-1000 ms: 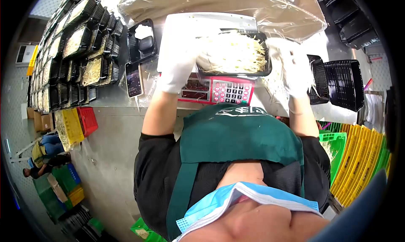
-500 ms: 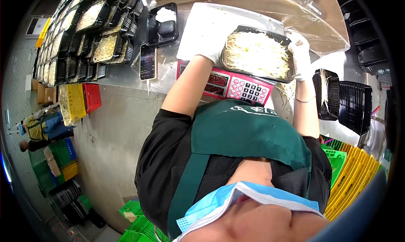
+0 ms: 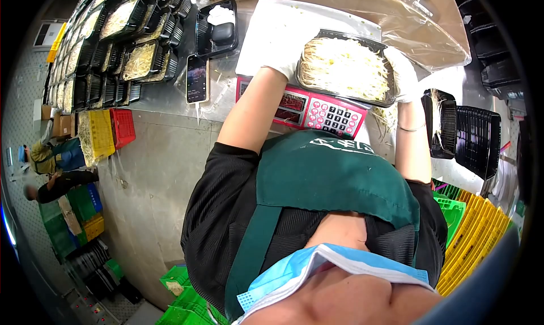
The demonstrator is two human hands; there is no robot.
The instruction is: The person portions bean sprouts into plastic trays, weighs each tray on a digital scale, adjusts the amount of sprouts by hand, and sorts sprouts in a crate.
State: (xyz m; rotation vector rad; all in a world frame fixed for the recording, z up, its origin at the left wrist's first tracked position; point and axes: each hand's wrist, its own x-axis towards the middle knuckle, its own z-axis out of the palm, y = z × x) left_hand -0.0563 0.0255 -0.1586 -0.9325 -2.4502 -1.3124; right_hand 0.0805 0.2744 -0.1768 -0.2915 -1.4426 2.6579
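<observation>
At the counter point(image 3: 221, 93), both gloved hands have their grip on a black tray point(image 3: 347, 96) of pale sprouts point(image 3: 345, 64), left hand point(image 3: 292, 50) at one end, right hand point(image 3: 402, 75) at the other. It sits above the pink scale point(image 3: 334, 115); whether they touch, I can't quite tell. Filled trays point(image 3: 127, 42) stand stacked leftward.

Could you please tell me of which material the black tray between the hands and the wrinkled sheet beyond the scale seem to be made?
Black tray: probably thin moulded plastic, glossy, judging by its shiny rim.

Wrinkled sheet: likely clear plastic film, also glossy; it creases softly and catches bright highlights.
</observation>
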